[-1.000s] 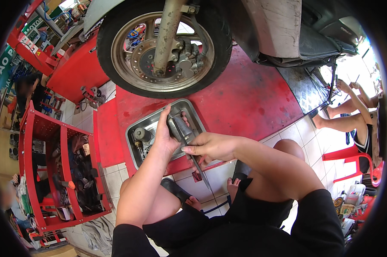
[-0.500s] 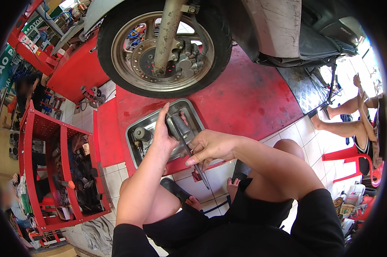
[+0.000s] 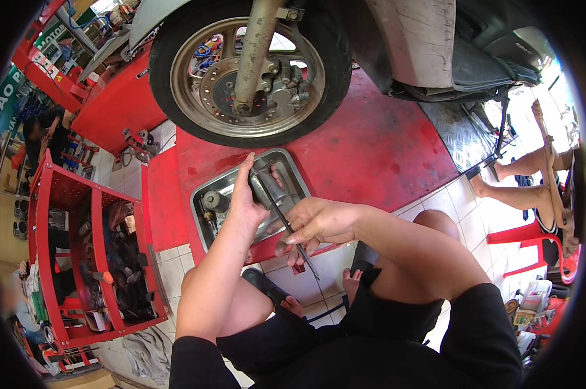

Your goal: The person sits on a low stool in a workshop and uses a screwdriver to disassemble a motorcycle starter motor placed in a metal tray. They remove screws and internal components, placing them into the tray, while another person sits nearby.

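the right hand [image 3: 309, 223] has its fingers curled around a thin dark rod [image 3: 280, 214], thumb on the near side; the rod slants down past the grip, its lower end hanging over the gap between the knees. just ahead and to the left, the left hand [image 3: 244, 191] is closed on a grey metal cylinder [image 3: 267, 188], above a metal tray [image 3: 297, 170]. the rod's upper end meets the cylinder in view (contact cannot be told for sure).

the right knee [image 3: 437, 224] sits near the right forearm, limiting that side. beyond the left wrist, a second cylindrical part [image 3: 215, 201] lies in the tray, near its left edge. past the left fingertips the wheel [image 3: 225, 87] leaves a narrow margin; to the right of the tray, the red platform [image 3: 383, 142] gives the widest room.

compared with a second ago, the right thumb has slid slightly down and the other fingers are more spread, while the left hand and cylinder have hardly moved.
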`<state>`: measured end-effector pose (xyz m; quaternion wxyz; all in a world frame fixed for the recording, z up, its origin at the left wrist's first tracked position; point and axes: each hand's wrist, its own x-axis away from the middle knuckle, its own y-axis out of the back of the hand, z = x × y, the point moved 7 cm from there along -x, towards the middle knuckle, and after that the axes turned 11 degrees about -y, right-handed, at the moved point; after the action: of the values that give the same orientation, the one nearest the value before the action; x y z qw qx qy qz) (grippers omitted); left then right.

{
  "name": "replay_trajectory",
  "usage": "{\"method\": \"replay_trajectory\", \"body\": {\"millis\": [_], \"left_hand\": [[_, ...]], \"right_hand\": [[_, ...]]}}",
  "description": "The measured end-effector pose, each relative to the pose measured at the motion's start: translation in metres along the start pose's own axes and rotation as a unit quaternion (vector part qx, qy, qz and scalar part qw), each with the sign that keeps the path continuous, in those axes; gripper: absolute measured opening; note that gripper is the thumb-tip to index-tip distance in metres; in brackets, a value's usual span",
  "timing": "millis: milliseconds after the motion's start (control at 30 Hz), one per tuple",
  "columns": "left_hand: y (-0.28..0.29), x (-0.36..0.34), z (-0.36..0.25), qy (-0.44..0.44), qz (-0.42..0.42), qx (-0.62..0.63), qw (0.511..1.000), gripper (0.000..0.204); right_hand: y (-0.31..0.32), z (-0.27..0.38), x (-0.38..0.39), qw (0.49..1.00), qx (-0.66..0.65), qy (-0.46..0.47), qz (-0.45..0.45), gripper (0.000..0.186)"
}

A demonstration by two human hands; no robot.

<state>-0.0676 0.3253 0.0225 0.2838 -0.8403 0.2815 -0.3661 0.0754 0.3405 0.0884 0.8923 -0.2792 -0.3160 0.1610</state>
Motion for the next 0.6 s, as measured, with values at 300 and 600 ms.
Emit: {"method": "replay_trajectory", "body": {"millis": [300, 600], "left_hand": [[-0.002, 0.002, -0.001, -0.008, 0.006, 0.002, 1.000, 0.043], [0.008, -0.002, -0.003, -0.004, -0.025, 0.010, 1.000, 0.039]], "right_hand": [[0.023, -0.009, -0.006, 0.982, 0.083, -0.010, -0.169, 0.038], [0.013, 0.002, -0.005, 0.994, 0.007, 0.046, -0.099, 0.041]]}}
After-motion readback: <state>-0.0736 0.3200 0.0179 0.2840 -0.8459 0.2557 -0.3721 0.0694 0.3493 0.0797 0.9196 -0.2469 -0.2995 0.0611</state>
